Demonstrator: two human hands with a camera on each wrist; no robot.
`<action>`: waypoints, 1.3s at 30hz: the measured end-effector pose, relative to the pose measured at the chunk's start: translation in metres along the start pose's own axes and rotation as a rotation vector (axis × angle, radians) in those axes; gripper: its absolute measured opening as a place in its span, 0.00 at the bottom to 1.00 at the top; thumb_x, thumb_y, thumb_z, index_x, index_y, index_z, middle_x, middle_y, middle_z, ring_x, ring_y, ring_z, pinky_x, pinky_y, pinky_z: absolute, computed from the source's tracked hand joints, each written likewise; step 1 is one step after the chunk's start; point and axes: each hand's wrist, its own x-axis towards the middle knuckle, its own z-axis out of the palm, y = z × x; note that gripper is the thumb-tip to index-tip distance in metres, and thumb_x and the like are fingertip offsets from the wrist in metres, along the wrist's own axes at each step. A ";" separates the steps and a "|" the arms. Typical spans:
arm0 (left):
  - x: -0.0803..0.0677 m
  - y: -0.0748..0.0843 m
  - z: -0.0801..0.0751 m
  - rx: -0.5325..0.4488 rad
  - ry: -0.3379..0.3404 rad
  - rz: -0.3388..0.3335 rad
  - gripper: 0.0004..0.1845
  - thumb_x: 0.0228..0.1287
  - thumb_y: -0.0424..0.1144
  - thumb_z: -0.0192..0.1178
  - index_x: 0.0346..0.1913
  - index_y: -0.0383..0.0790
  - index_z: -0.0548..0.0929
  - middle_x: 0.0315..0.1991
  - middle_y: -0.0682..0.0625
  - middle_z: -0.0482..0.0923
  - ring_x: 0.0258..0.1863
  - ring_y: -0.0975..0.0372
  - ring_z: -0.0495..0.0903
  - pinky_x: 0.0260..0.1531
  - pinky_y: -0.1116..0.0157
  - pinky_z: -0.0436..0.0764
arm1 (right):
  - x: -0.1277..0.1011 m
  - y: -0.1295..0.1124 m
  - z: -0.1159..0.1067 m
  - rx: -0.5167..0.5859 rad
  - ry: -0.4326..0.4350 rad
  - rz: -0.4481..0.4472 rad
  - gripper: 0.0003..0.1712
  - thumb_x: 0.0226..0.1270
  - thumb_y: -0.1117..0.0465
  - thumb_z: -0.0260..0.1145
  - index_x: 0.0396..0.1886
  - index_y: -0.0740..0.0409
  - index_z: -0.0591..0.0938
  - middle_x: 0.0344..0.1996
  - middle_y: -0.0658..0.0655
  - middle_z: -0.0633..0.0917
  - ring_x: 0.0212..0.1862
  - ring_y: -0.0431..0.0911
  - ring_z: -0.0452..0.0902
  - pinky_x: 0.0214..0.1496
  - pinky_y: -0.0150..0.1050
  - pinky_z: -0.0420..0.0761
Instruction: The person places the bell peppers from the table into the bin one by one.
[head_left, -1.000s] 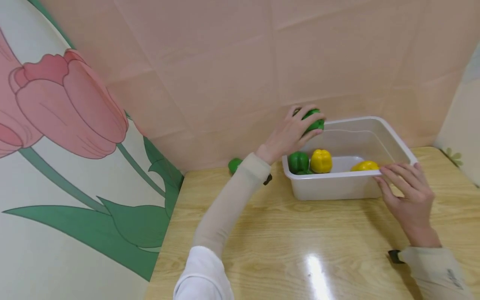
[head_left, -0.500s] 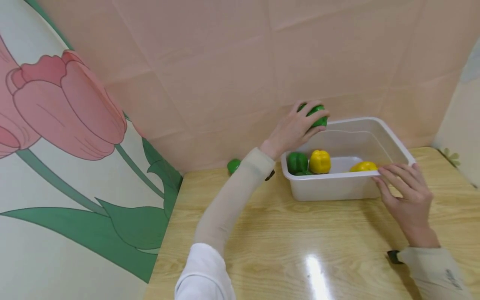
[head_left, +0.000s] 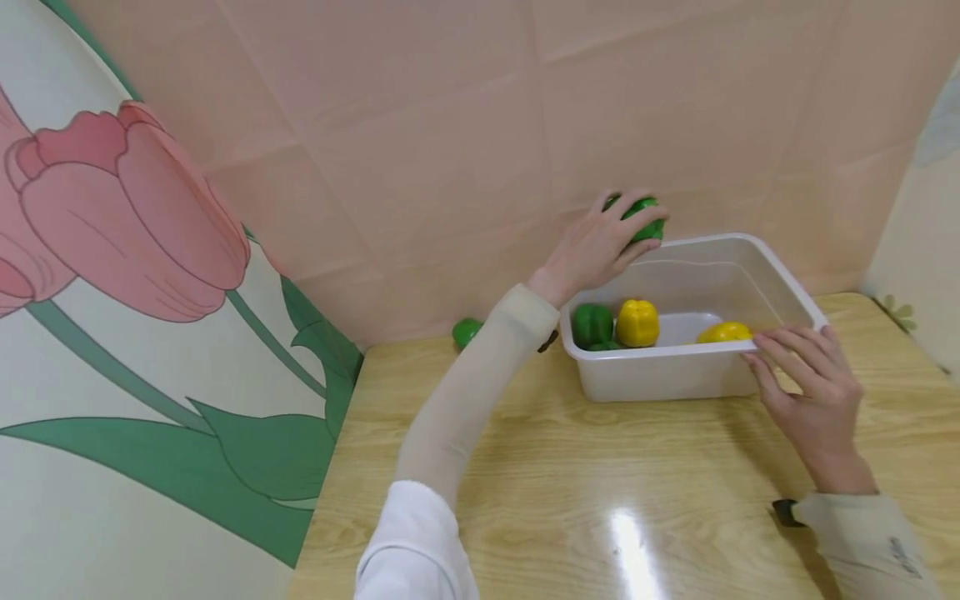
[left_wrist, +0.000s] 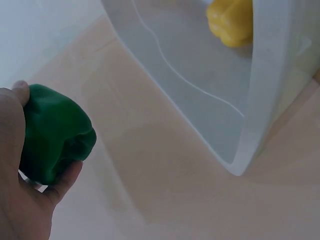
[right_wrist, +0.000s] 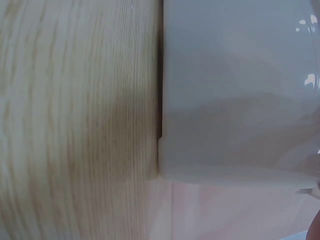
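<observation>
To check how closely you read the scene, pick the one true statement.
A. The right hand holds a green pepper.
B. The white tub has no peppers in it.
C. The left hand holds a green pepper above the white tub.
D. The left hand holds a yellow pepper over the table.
C: the left hand grips a green pepper above the back edge of the white tub, while the right hand rests on the tub's near rim.
</observation>
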 end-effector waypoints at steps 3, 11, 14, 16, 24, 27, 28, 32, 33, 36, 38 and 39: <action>0.002 0.000 -0.002 -0.003 0.005 -0.006 0.26 0.86 0.59 0.46 0.76 0.55 0.73 0.79 0.50 0.67 0.75 0.57 0.71 0.83 0.65 0.54 | 0.000 -0.001 0.000 -0.003 -0.005 0.005 0.16 0.65 0.53 0.81 0.39 0.64 0.94 0.41 0.65 0.93 0.52 0.57 0.87 0.73 0.54 0.76; 0.011 0.005 -0.002 -0.018 -0.013 -0.030 0.27 0.85 0.60 0.44 0.78 0.57 0.72 0.81 0.51 0.64 0.77 0.54 0.68 0.78 0.66 0.64 | 0.001 -0.001 -0.002 -0.012 0.000 0.005 0.16 0.65 0.54 0.81 0.39 0.63 0.95 0.41 0.65 0.93 0.52 0.58 0.87 0.73 0.53 0.76; 0.018 0.009 0.000 -0.024 -0.027 -0.034 0.27 0.86 0.60 0.44 0.79 0.58 0.71 0.81 0.51 0.63 0.78 0.54 0.66 0.78 0.66 0.64 | 0.001 -0.001 -0.003 -0.016 0.005 0.003 0.16 0.65 0.53 0.81 0.39 0.63 0.94 0.41 0.65 0.93 0.53 0.59 0.87 0.73 0.55 0.76; 0.022 0.011 0.003 -0.016 -0.033 -0.035 0.28 0.86 0.60 0.43 0.79 0.58 0.70 0.82 0.52 0.63 0.78 0.55 0.66 0.78 0.67 0.63 | 0.000 -0.001 -0.004 -0.018 0.009 0.001 0.15 0.65 0.54 0.81 0.39 0.63 0.95 0.41 0.65 0.93 0.52 0.59 0.87 0.73 0.55 0.76; 0.030 0.018 0.016 0.017 -0.015 -0.020 0.28 0.86 0.61 0.43 0.79 0.59 0.70 0.81 0.52 0.64 0.77 0.60 0.68 0.82 0.67 0.53 | -0.003 0.000 -0.006 -0.025 0.004 0.002 0.15 0.65 0.53 0.81 0.39 0.63 0.95 0.41 0.65 0.93 0.52 0.58 0.87 0.73 0.55 0.76; 0.033 0.019 0.019 0.004 -0.014 -0.033 0.28 0.86 0.61 0.43 0.79 0.59 0.70 0.82 0.52 0.63 0.78 0.59 0.66 0.82 0.67 0.54 | -0.003 0.000 -0.006 -0.021 0.006 0.004 0.15 0.64 0.54 0.81 0.39 0.63 0.95 0.41 0.65 0.93 0.52 0.58 0.87 0.73 0.53 0.76; 0.033 0.019 0.020 0.000 -0.012 -0.036 0.28 0.86 0.61 0.43 0.79 0.59 0.70 0.82 0.52 0.63 0.78 0.59 0.66 0.82 0.67 0.54 | -0.003 0.001 -0.006 -0.018 0.009 0.003 0.14 0.64 0.54 0.81 0.38 0.63 0.95 0.41 0.65 0.93 0.52 0.58 0.87 0.72 0.53 0.76; 0.037 0.019 0.021 -0.012 0.007 -0.037 0.27 0.86 0.60 0.43 0.79 0.58 0.71 0.82 0.51 0.64 0.78 0.59 0.66 0.82 0.67 0.53 | -0.003 0.001 -0.005 -0.016 0.009 0.000 0.14 0.64 0.55 0.81 0.38 0.63 0.95 0.41 0.65 0.93 0.52 0.58 0.87 0.72 0.53 0.76; 0.038 0.019 0.022 -0.013 0.008 -0.041 0.27 0.86 0.60 0.43 0.79 0.58 0.71 0.81 0.52 0.64 0.78 0.59 0.66 0.82 0.67 0.52 | -0.003 0.002 -0.005 -0.016 0.006 0.000 0.14 0.64 0.55 0.81 0.38 0.63 0.94 0.41 0.65 0.93 0.52 0.58 0.87 0.73 0.54 0.76; 0.039 0.020 0.024 -0.013 0.000 -0.050 0.27 0.86 0.60 0.44 0.79 0.58 0.71 0.81 0.52 0.64 0.78 0.61 0.66 0.82 0.68 0.51 | -0.004 0.002 -0.005 -0.015 0.003 -0.003 0.14 0.64 0.55 0.81 0.38 0.63 0.95 0.41 0.65 0.93 0.52 0.58 0.87 0.73 0.55 0.76; 0.041 0.021 0.025 -0.009 -0.015 -0.059 0.27 0.86 0.60 0.43 0.79 0.58 0.70 0.82 0.53 0.63 0.79 0.62 0.65 0.82 0.68 0.49 | -0.004 0.002 -0.004 -0.015 0.003 -0.003 0.15 0.64 0.54 0.81 0.38 0.63 0.95 0.41 0.65 0.93 0.52 0.58 0.87 0.73 0.55 0.76; 0.042 0.022 0.026 -0.014 -0.021 -0.064 0.28 0.86 0.60 0.43 0.79 0.58 0.70 0.82 0.53 0.63 0.79 0.62 0.64 0.82 0.68 0.49 | -0.004 0.002 -0.004 -0.014 0.005 -0.003 0.15 0.64 0.55 0.81 0.38 0.63 0.95 0.41 0.65 0.93 0.52 0.58 0.87 0.73 0.56 0.76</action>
